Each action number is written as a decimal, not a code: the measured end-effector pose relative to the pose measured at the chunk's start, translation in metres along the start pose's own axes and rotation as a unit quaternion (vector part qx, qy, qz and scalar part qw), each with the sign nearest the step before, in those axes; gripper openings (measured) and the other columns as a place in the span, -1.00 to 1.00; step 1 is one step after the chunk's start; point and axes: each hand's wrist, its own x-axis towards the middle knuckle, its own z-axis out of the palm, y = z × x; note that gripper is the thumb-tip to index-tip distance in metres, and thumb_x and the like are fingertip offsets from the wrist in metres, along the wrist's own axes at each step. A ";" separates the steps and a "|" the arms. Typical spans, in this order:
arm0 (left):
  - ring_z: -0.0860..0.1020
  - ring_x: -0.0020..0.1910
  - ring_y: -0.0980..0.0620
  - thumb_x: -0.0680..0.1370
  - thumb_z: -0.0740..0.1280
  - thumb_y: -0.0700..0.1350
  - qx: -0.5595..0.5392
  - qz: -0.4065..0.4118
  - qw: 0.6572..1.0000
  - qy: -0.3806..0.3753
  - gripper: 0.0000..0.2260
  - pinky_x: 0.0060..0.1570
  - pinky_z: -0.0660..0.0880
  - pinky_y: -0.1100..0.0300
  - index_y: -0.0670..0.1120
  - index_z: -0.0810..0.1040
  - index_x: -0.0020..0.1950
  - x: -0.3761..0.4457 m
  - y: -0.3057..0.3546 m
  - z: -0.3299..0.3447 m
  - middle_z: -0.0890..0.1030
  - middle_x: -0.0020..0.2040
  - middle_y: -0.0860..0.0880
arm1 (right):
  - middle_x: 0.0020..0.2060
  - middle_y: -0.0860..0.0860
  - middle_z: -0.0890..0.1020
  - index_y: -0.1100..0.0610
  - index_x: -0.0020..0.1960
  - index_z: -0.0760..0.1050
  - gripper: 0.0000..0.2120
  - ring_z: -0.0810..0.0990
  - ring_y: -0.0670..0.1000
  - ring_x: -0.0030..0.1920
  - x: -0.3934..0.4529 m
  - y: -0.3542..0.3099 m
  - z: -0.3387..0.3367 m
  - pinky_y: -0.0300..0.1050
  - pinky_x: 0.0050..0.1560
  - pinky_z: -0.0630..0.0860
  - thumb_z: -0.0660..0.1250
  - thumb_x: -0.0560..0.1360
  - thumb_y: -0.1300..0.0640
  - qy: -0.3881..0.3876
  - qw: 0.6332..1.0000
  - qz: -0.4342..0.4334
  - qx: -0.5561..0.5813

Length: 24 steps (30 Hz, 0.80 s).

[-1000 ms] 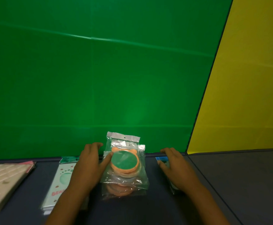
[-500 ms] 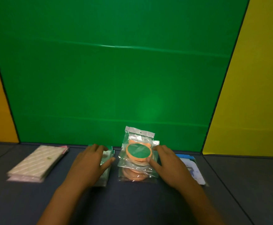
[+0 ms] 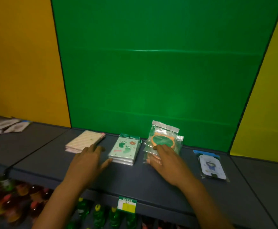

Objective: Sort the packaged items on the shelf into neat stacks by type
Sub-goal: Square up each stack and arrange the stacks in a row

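Head: right hand point(image 3: 169, 164) on orange-ring packets point(image 3: 164, 141)

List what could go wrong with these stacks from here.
The orange-and-green disc packets are piled askew in slippery clear bags, top one tilted against the green back panel; the right hand resting on them could slide them apart. The left hand, thumb beside the footprint packet stack, may knock it crooked.

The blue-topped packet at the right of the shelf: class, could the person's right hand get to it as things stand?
Probably yes. The blue-topped packet lies alone on the shelf, and only bare shelf shows between it and the right hand.
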 end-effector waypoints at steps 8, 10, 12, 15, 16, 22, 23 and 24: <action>0.44 0.23 -0.05 0.56 0.15 0.24 0.020 -0.071 0.997 0.034 -0.53 0.15 0.46 0.03 0.02 0.36 0.38 -0.049 -0.071 -0.034 0.45 0.28 -0.04 | 0.34 -0.05 0.38 -0.02 0.43 0.24 -0.47 0.38 0.01 0.32 0.016 -0.074 0.020 -0.06 0.21 0.41 0.15 0.56 -0.26 -0.021 0.997 -0.073 0.009; 0.44 0.24 -0.04 0.55 0.16 0.24 0.016 -0.084 0.995 0.043 -0.53 0.16 0.45 0.02 0.02 0.37 0.37 -0.060 -0.091 -0.042 0.45 0.28 -0.03 | 0.33 -0.05 0.38 -0.02 0.42 0.24 -0.47 0.38 0.00 0.31 0.023 -0.096 0.026 -0.09 0.19 0.40 0.15 0.55 -0.26 -0.023 0.996 -0.091 0.007; 0.44 0.24 -0.04 0.55 0.17 0.24 0.016 -0.095 0.994 0.053 -0.54 0.15 0.45 0.01 0.02 0.39 0.34 -0.071 -0.111 -0.048 0.46 0.27 -0.02 | 0.33 -0.04 0.38 -0.01 0.42 0.24 -0.45 0.38 0.01 0.31 0.030 -0.119 0.035 -0.08 0.22 0.39 0.15 0.55 -0.28 -0.032 0.994 -0.102 0.015; 0.44 0.23 -0.03 0.54 0.16 0.25 0.033 -0.105 0.992 0.062 -0.54 0.12 0.46 0.03 0.02 0.40 0.33 -0.087 -0.143 -0.059 0.47 0.25 -0.01 | 0.36 -0.02 0.36 0.01 0.45 0.21 -0.40 0.36 0.03 0.34 0.039 -0.156 0.051 -0.05 0.28 0.39 0.13 0.54 -0.31 -0.046 0.992 -0.115 0.015; 0.44 0.22 -0.03 0.54 0.16 0.25 0.038 -0.110 0.991 0.066 -0.54 0.11 0.47 0.05 0.02 0.40 0.33 -0.093 -0.156 -0.062 0.47 0.24 -0.01 | 0.35 -0.02 0.36 0.01 0.45 0.21 -0.40 0.36 0.03 0.34 0.041 -0.170 0.057 -0.05 0.27 0.40 0.12 0.54 -0.31 -0.047 0.992 -0.120 0.014; 0.48 0.14 -0.04 0.54 0.14 0.26 0.064 -0.133 0.986 0.083 -0.54 0.03 0.49 0.06 0.02 0.40 0.32 -0.123 -0.239 -0.085 0.50 0.17 -0.01 | 0.30 -0.05 0.40 -0.01 0.39 0.28 -0.47 0.38 0.01 0.31 0.057 -0.256 0.088 -0.06 0.24 0.40 0.17 0.54 -0.27 -0.043 0.987 -0.152 0.036; 0.48 0.14 -0.03 0.55 0.14 0.26 0.062 -0.139 0.985 0.084 -0.54 0.04 0.49 0.06 0.02 0.39 0.33 -0.127 -0.254 -0.089 0.50 0.18 -0.01 | 0.29 -0.05 0.41 -0.01 0.38 0.28 -0.48 0.38 0.01 0.30 0.061 -0.271 0.094 -0.06 0.24 0.40 0.18 0.54 -0.27 -0.044 0.986 -0.154 0.041; 0.48 0.14 -0.03 0.55 0.14 0.26 0.062 -0.144 0.984 0.083 -0.54 0.04 0.49 0.06 0.02 0.38 0.33 -0.130 -0.268 -0.092 0.49 0.18 -0.01 | 0.29 -0.05 0.41 -0.01 0.38 0.28 -0.48 0.39 0.01 0.30 0.064 -0.285 0.098 -0.05 0.24 0.40 0.18 0.54 -0.27 -0.044 0.986 -0.155 0.046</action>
